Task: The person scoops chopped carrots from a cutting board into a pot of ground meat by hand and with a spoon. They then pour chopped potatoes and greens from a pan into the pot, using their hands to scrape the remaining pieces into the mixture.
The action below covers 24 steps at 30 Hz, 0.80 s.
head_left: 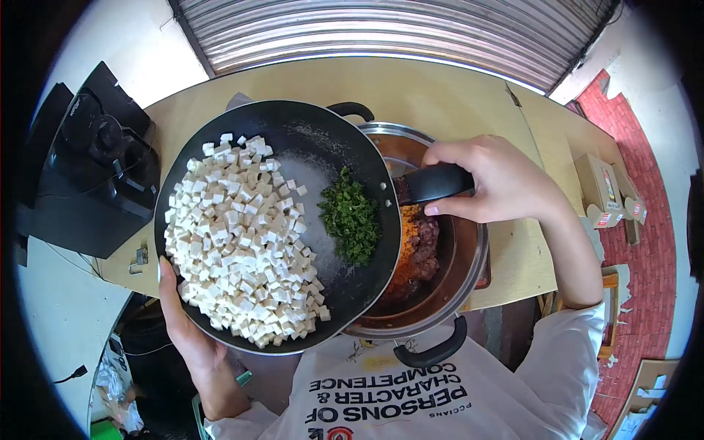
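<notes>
A dark pan (315,139) holds a large heap of white cubes (235,235) on its left and a small pile of chopped green leaves (350,218) on its right. My left hand (192,337) supports the pan's lower left rim, its fingers partly hidden beneath. Wrapped round the black handle (438,184) is my right hand (488,176). Partly under the pan stands a wide pot (466,271) with two black side handles, one at the top and one at the bottom. Inside it show an orange chopped food (408,246) and reddish-brown ground food (425,253).
Black speakers (95,161) stand at the left of the wooden table (433,92). A small metal object (138,260) lies near the left edge. Cardboard boxes (605,187) are at the right. A slatted shutter (396,33) is behind the table.
</notes>
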Each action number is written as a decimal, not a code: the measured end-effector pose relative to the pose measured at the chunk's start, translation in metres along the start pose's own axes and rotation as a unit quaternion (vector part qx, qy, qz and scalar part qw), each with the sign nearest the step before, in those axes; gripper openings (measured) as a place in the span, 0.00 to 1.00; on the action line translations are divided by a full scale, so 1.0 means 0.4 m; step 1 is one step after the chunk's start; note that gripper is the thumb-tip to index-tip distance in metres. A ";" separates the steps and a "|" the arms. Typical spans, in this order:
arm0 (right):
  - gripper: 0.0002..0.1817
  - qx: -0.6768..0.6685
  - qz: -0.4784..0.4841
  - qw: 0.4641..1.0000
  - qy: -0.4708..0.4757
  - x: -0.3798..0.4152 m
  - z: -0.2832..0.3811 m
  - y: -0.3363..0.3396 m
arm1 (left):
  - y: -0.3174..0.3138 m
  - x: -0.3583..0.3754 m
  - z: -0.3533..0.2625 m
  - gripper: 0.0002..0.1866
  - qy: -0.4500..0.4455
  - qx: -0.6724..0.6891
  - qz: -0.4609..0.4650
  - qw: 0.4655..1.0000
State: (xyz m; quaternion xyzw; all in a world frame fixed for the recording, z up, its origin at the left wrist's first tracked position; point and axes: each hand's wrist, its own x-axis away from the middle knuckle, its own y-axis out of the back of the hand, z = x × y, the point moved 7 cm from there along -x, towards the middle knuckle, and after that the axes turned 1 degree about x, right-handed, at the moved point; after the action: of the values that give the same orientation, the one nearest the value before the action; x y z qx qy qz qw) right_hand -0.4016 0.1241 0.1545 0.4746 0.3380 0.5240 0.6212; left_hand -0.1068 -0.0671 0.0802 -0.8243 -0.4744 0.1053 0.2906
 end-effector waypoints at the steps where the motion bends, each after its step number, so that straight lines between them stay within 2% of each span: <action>1: 0.20 0.000 0.000 1.000 0.002 -0.002 0.001 0.007 | 0.002 0.010 0.002 0.30 0.003 0.002 -0.016 1.000; 3: 0.22 0.084 -0.162 0.974 0.137 0.011 0.057 0.069 | 0.008 0.022 0.004 0.31 0.007 0.009 -0.023 1.000; 7: 0.27 0.047 -0.151 0.972 0.175 -0.034 0.170 0.115 | 0.033 0.022 -0.001 0.31 0.017 0.027 -0.019 0.999; 9: 0.30 0.071 -0.053 0.968 0.233 -0.077 0.236 0.052 | 0.033 0.022 0.002 0.31 0.016 0.028 -0.030 0.999; 13: 0.33 0.133 -0.021 0.964 0.228 -0.142 0.283 -0.006 | 0.031 0.020 -0.001 0.28 0.019 0.034 -0.023 0.999; 15: 0.35 0.148 0.047 0.969 0.190 -0.158 0.274 -0.023 | 0.030 0.020 0.000 0.28 0.025 0.030 -0.012 0.999; 16: 0.35 0.148 0.047 0.970 0.189 -0.156 0.274 -0.027 | 0.033 0.019 0.001 0.28 0.026 0.030 -0.012 0.999; 19: 0.32 0.134 0.049 0.970 0.199 -0.136 0.267 -0.060 | 0.037 0.019 0.004 0.31 0.026 0.022 -0.004 0.999; 21: 0.28 0.095 -0.014 0.969 0.228 -0.116 0.271 -0.064 | 0.041 0.020 0.003 0.31 0.021 0.012 -0.023 0.999; 22: 0.28 0.095 -0.014 0.969 0.228 -0.108 0.276 -0.069 | 0.037 0.021 0.003 0.31 0.022 0.012 -0.023 0.999; 24: 0.21 0.104 -0.004 0.975 0.195 -0.102 0.279 -0.077 | 0.030 0.023 -0.001 0.31 0.016 0.030 -0.033 0.999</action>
State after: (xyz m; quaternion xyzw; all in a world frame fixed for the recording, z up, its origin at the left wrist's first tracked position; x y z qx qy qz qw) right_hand -0.2980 0.0581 0.1580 0.4242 0.5074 0.5658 0.4924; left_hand -0.0930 -0.0640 0.0744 -0.8008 -0.4932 0.0962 0.3259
